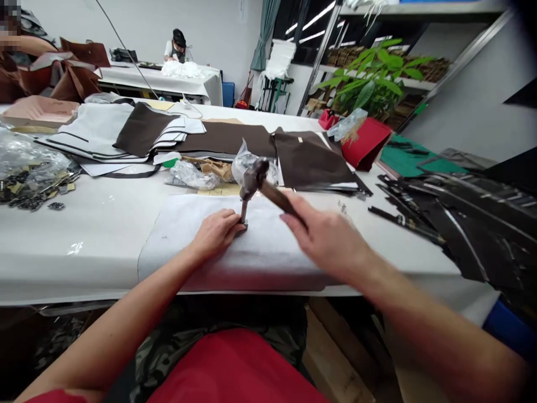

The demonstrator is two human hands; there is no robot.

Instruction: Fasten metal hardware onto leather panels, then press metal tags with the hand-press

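Note:
My right hand is closed round the wooden handle of a hammer. The hammer's dark metal head is at the top of a slim metal punch; I cannot tell whether they touch. Low on the punch, the fingers of my left hand pinch it and keep it upright. A small dark metal piece lies at its foot, partly hidden by my fingertips. Beneath is a pale grey-white sheet of material, which hangs over the table's front edge.
Dark brown panels and clear plastic bags lie behind my hands. Small metal hardware is heaped at left. Dark strips cover the right side, near a red box and a plant. Another person sits at a far table.

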